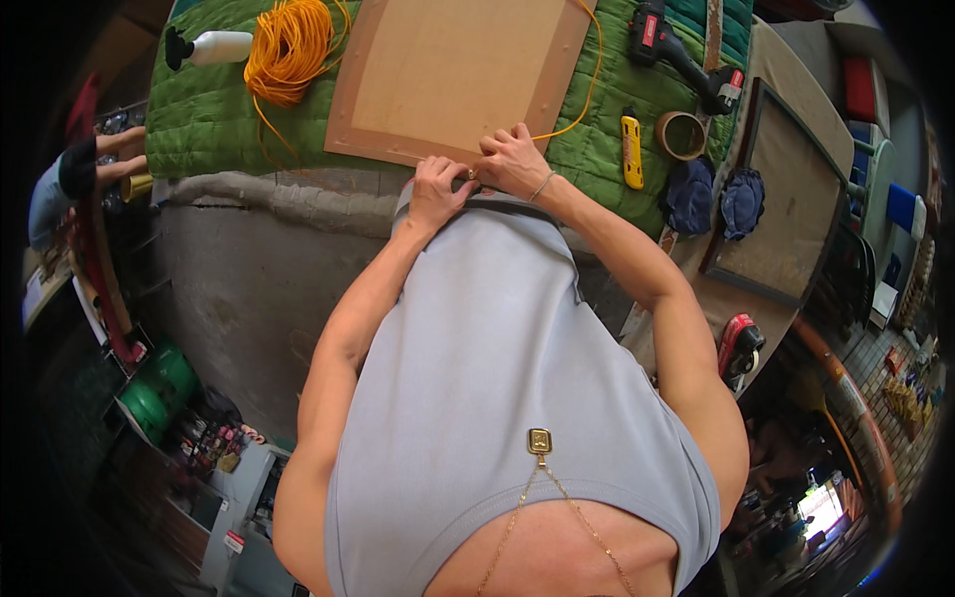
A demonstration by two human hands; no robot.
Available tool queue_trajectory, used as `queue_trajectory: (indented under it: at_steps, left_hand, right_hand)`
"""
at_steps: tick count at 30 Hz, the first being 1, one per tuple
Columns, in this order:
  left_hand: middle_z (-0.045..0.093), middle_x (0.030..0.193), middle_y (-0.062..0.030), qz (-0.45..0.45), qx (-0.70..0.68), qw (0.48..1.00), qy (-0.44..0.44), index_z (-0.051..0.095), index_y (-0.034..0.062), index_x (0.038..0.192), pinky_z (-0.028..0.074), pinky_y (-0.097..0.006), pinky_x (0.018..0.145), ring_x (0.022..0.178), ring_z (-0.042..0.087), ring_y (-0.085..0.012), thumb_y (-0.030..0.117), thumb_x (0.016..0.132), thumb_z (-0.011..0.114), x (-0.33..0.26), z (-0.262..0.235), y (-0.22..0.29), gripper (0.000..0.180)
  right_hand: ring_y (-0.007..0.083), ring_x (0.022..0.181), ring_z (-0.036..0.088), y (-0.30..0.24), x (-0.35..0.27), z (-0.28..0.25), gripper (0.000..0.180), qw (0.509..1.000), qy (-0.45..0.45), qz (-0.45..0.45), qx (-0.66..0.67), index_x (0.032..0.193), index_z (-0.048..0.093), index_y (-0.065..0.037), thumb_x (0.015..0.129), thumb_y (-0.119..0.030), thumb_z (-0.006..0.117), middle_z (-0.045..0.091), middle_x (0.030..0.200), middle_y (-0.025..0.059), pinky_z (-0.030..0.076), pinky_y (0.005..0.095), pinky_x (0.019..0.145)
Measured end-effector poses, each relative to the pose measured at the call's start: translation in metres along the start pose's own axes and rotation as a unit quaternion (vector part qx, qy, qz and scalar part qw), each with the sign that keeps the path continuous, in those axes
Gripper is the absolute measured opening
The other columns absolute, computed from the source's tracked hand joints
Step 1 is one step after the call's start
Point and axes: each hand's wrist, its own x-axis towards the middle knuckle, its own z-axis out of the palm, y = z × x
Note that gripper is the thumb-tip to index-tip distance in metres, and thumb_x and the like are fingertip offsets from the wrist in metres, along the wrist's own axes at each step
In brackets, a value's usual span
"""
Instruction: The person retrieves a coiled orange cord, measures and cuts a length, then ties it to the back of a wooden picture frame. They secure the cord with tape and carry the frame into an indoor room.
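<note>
A flat brown-framed panel (453,75) lies on a green quilted blanket in front of me. My left hand (438,194) is closed at the panel's near edge, fingertips pinched together. What it pinches is too small and hidden to name. My right hand (514,162) sits just to its right, over the panel's near right corner, with its fingers bent and closed. An orange cord (597,60) curves down along the panel's right side and runs in under the right hand's fingers. The two hands are almost touching.
A bundle of orange cord (288,55) and a white spray bottle (221,47) lie left of the panel. On the right are a cordless drill (668,50), a yellow utility knife (632,149), a tape roll (680,135), dark blue cloth bundles (689,196) and a dark frame (781,199). A person (62,189) stands far left.
</note>
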Motion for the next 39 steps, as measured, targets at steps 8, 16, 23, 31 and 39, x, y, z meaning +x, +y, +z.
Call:
queue_trajectory:
  at_steps: [8,16,23,31,39]
  left_hand:
    - [0.06,0.071,-0.0083,-0.176,-0.031,0.945,-0.274,0.064,0.0027,0.081,0.044,-0.035,0.073,0.072,0.059,-0.0245,0.012,0.082,0.061,0.008,-0.026,0.023,0.01]
    - [0.055,0.076,-0.0117,-0.34,-0.64,0.662,-0.192,0.052,0.0024,0.074,0.042,-0.036,0.088,0.084,0.055,-0.0225,0.017,0.09,0.044,0.05,-0.048,0.006,0.023]
    - [0.053,0.071,-0.0073,-0.346,-0.37,0.831,-0.227,0.052,0.0055,0.087,0.047,-0.036,0.072,0.071,0.053,-0.0216,0.01,0.085,0.059,0.046,-0.026,0.009,0.008]
    - [0.064,0.073,-0.0173,0.129,0.1,0.857,-0.488,0.064,0.0025,0.072,0.051,-0.044,0.066,0.076,0.064,-0.0345,0.01,0.075,0.056,0.086,-0.028,0.003,0.011]
    - [0.064,0.068,-0.0163,0.234,0.008,0.825,-0.514,0.065,0.0038,0.067,0.049,-0.044,0.06,0.067,0.062,-0.0341,0.014,0.07,0.061,0.118,-0.014,-0.02,0.011]
  right_hand:
    - [0.0189,0.084,0.056,0.002,-0.012,0.0,0.007,0.996,0.043,0.035,0.074,0.08,0.069,-0.023,0.077,-0.027,0.065,0.06,0.077,0.0003,0.034,0.0452,0.087]
    - [0.0262,0.099,0.053,0.125,0.04,-0.026,0.019,0.958,0.233,0.134,-0.105,0.088,0.065,-0.016,0.07,-0.02,0.067,0.058,0.096,0.0043,0.032,0.0492,0.093]
    - [0.0413,0.106,0.052,0.197,0.094,-0.072,0.092,0.853,0.107,0.505,0.072,0.134,0.036,-0.012,0.055,-0.026,0.08,0.042,0.12,0.0217,0.051,0.0469,0.086]
    - [0.0367,0.108,0.056,0.194,0.102,-0.096,0.121,0.783,-0.046,0.589,0.198,0.145,0.007,0.004,0.055,-0.028,0.082,0.037,0.133,0.0274,0.06,0.0342,0.065]
    - [0.0379,0.108,0.057,0.188,0.11,-0.089,0.121,0.796,-0.087,0.59,0.102,0.144,0.006,0.008,0.058,-0.032,0.08,0.039,0.132,0.0315,0.056,0.0361,0.075]
